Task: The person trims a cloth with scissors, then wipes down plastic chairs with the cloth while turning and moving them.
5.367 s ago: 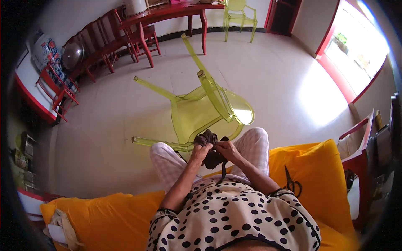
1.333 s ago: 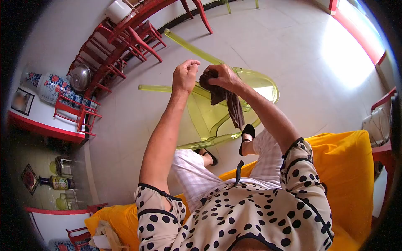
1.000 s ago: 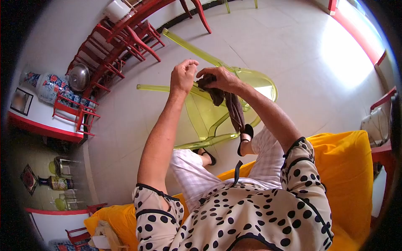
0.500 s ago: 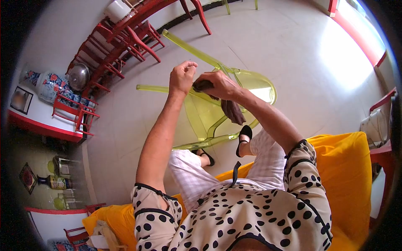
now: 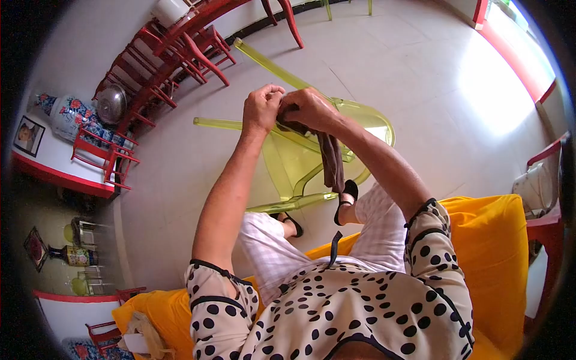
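A translucent yellow-green plastic chair (image 5: 288, 165) lies tipped over on the floor in front of me, legs pointing to the upper left. My right hand (image 5: 311, 111) is wrapped round a dark brown cloth (image 5: 332, 162), whose loose end hangs down over the chair. Close beside it, almost touching, my left hand (image 5: 261, 108) has its fingers curled closed above a chair leg. What lies inside those left fingers is hidden.
I sit on a seat with an orange cover (image 5: 489, 240). A red table (image 5: 210, 18) with red chairs stands at the upper left, near a large patterned vase (image 5: 71, 117). Pale tiled floor (image 5: 174, 180) surrounds the chair; bright light falls from the doorway at right.
My right hand has moved slightly left and up, nearer my left hand. The cloth's loose end now hangs straighter and longer. My left hand has barely moved.
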{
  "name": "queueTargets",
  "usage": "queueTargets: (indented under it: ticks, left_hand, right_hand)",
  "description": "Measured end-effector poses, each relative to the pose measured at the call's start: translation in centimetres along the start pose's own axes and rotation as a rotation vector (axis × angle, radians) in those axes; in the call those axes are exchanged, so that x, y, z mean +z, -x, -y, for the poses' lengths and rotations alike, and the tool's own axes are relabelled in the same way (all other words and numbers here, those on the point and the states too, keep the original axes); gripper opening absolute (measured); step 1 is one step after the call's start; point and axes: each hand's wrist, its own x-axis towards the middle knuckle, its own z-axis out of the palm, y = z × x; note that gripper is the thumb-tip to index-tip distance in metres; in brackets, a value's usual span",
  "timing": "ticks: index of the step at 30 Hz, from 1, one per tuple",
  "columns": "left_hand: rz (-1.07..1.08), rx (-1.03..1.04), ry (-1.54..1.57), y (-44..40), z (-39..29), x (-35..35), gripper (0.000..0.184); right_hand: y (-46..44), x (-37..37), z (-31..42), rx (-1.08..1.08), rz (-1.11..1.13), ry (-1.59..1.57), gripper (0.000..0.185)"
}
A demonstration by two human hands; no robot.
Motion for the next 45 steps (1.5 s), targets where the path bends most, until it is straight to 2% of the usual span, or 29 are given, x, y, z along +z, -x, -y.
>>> queueTargets:
  ticks: [6,13,16,18,20,23,24,27,28,31,32,33,35,37,38,41,42,45]
  left_hand:
    - [-0.03,0.024,0.086,0.0,0.8,0.3,0.024]
    - [-0.041,0.023,0.025,0.0,0.6,0.2,0.025]
    - [-0.067,0.065,0.015,-0.2,0.9,0.4,0.025]
    - [-0.102,0.124,0.019,-0.4,1.1,0.3,0.026]
    - [-0.053,0.052,0.017,0.0,1.1,0.2,0.026]
    - [-0.042,0.022,0.021,0.0,0.8,0.1,0.027]
    - [-0.046,0.023,0.022,0.0,0.7,0.2,0.027]
    - [-0.043,0.011,0.035,-0.1,0.7,0.3,0.027]
    - [-0.046,0.017,0.049,-0.2,0.9,0.4,0.027]
    - [-0.06,0.032,0.057,-0.1,1.2,0.3,0.027]
    - [-0.06,0.04,0.043,-0.1,1.0,0.2,0.027]
    - [-0.058,0.049,0.03,-0.1,0.9,0.2,0.027]
    - [-0.066,0.034,0.015,-0.3,1.0,0.2,0.026]
    - [-0.06,-0.003,0.011,-0.1,0.6,0.0,0.026]
    - [-0.127,0.091,0.007,-0.1,1.2,0.4,0.026]
    - [-0.231,0.165,-0.058,0.0,0.9,0.5,0.026]
    - [-0.198,0.166,-0.043,0.0,1.0,0.4,0.026]
    - [-0.192,0.13,-0.04,0.2,1.0,0.5,0.026]
  right_hand:
    - [1.0,1.6,-1.0,0.051,-0.067,-0.178,0.014]
    - [2.7,2.0,-3.4,0.039,-0.027,-0.073,0.011]
    - [1.1,1.6,-0.3,0.206,-0.082,-0.2,0.012]
    - [-0.1,2.1,0.4,0.119,-0.15,-0.218,0.013]
    - [0.3,1.9,1.3,0.085,-0.184,-0.257,0.013]
    - [2.1,3.8,-3.8,-0.005,-0.173,-0.255,0.012]
    - [3.0,4.0,-5.5,0.075,-0.115,-0.21,0.012]
    - [4.6,2.9,-6.8,0.135,-0.026,-0.032,0.015]
    - [4.5,2.6,-7.0,0.119,-0.031,-0.07,0.015]
    - [2.6,2.1,-6.5,0.29,-0.299,-0.548,0.01]
    - [1.6,1.9,-6.7,0.32,-0.402,-0.653,0.013]
    - [0.8,1.1,-5.2,0.301,-0.411,-0.685,0.014]
    - [-0.2,1.7,-4.5,0.232,-0.234,-0.76,0.016]
    - [-0.2,3.4,-3.7,0.277,0.045,-0.552,0.022]
    - [-0.5,3.9,-3.4,0.264,0.078,-0.354,0.027]
    - [-0.6,3.8,-3.5,0.314,0.108,-0.493,0.03]
    - [-0.5,3.6,-3.5,0.292,0.122,-0.439,0.03]
    - [0.5,4.6,-5.2,0.003,0.014,-0.227,0.03]
